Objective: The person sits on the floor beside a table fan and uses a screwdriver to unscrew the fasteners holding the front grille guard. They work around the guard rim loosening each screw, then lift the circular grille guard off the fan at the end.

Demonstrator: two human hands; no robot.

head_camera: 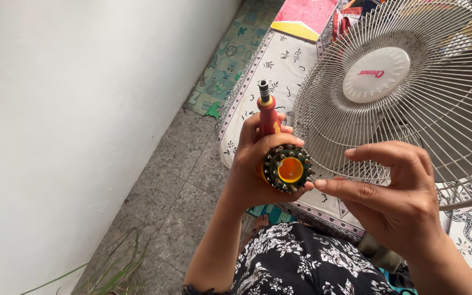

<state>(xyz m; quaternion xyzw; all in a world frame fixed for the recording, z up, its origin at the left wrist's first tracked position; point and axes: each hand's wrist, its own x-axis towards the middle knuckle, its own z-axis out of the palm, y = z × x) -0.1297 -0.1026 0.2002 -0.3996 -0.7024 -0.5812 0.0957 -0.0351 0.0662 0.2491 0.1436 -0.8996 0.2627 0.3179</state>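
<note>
Centre frame, left hand (255,164) wraps around a multi-bit screwdriver (273,143), red and yellow handle, fingers clamped on the grip. Tool is held up in the air, tilted away from the camera, bit holder tip (264,89) pointing up and away, butt end facing the lens. Butt end shows a round bit carousel (288,169), dark ring with small metal bit ends around a yellow-orange centre.

Right hand (394,191) sits just right of the carousel, thumb and forefinger pinched together at the ring's right edge, fingertips (318,184) touching or almost touching it; can't tell if a bit is held between them, too small. Other fingers curl loosely above.

Behind the hands, a white fan grille (411,104) with a round white hub cap (376,75) fills the upper right, lying close to the right hand. Under it a patterned white cloth (279,65) spreads on the grey tiled floor (176,180). White wall (72,109) takes up the left side. Colourful play mat (230,54) lies further back. Black floral garment (301,262) at the bottom, a few grass blades (116,270) at lower left.
</note>
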